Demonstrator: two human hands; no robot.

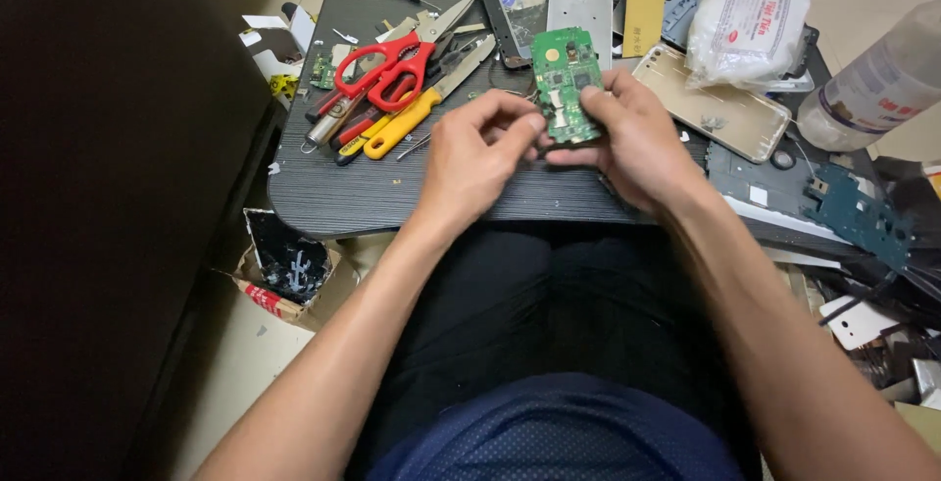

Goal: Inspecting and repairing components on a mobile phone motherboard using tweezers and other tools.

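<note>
Holding the green circuit board [566, 86] above the worktop's [333, 192] near edge, my right hand [637, 138] grips it while my left hand [480, 152] pinches its lower edge; I risk bending it or dropping it into my lap.

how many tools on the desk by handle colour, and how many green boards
red-handled scissors: 1
yellow-handled tool: 1
bare metal shears: 1
green boards: 2, one held by the right hand with the left hand touching its edge, one small by the scissors
total: 5
</note>
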